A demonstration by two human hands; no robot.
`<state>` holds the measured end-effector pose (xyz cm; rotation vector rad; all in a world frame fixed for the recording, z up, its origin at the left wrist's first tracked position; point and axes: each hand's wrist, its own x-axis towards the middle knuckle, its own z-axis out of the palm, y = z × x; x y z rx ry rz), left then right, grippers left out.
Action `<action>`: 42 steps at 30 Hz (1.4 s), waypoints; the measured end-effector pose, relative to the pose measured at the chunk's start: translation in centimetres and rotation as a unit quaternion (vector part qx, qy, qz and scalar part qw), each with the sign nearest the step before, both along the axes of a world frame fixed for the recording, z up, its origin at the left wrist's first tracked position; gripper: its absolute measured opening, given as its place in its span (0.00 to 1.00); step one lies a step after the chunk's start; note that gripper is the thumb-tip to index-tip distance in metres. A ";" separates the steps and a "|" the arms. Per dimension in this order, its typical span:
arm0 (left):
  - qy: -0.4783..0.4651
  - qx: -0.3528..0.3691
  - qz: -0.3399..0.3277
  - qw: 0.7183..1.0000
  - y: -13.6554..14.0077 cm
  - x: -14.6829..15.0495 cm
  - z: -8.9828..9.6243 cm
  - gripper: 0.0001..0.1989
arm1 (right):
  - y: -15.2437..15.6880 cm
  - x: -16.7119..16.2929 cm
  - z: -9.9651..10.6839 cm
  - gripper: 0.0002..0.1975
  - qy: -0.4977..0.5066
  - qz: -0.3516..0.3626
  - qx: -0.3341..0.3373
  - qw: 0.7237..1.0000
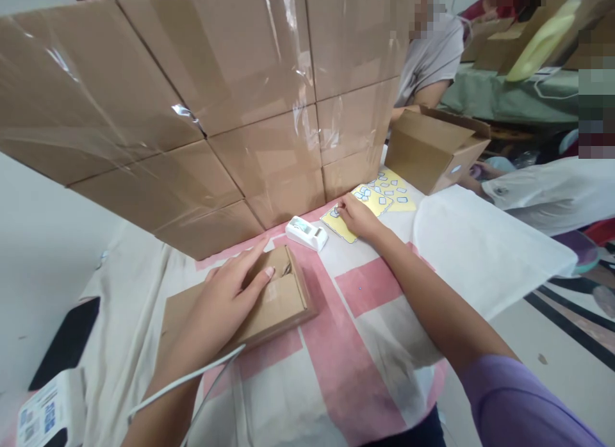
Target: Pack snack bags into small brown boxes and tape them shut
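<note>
My left hand (240, 274) lies over a flat cardboard box (273, 300), its fingers stretched out across the lid near a small torn-looking gap. My right hand (354, 215) is at a yellow sheet (343, 232), with thumb and fingers pinched together; whatever is between them is too small to make out. Small pale, blue-edged pieces lie on this sheet and on further yellow sheets (401, 205) behind it. Between my two hands sits a small white device (306, 233) with a little window on top.
A tall wall of taped cardboard boxes (269, 171) rises behind my hands. An open carton (418, 152) stands at the back right, beside a person in a light shirt (439, 56). White cable (192, 373) crosses my left wrist. A pink-and-white cloth (346, 370) covers the table.
</note>
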<state>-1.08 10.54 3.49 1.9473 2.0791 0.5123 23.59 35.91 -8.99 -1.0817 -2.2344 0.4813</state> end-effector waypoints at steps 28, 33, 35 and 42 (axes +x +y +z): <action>0.069 -0.028 0.039 0.996 0.2 0.3 0.5 0.35 | -11.9 -1.8 2.6 0.12 0.345 0.257 -0.534 0.727; 0.076 -0.044 0.041 0.995 0.2 0.2 0.4 0.34 | -12.4 -2.4 2.7 0.14 0.312 0.311 -0.489 0.753; 0.080 -0.044 0.040 0.995 0.2 0.0 0.2 0.33 | -12.5 -2.6 2.5 0.15 0.303 0.328 -0.479 0.756; 0.099 -0.025 0.025 0.994 0.0 -0.4 -0.3 0.30 | -13.5 -3.6 2.3 0.18 0.273 0.346 -0.505 0.742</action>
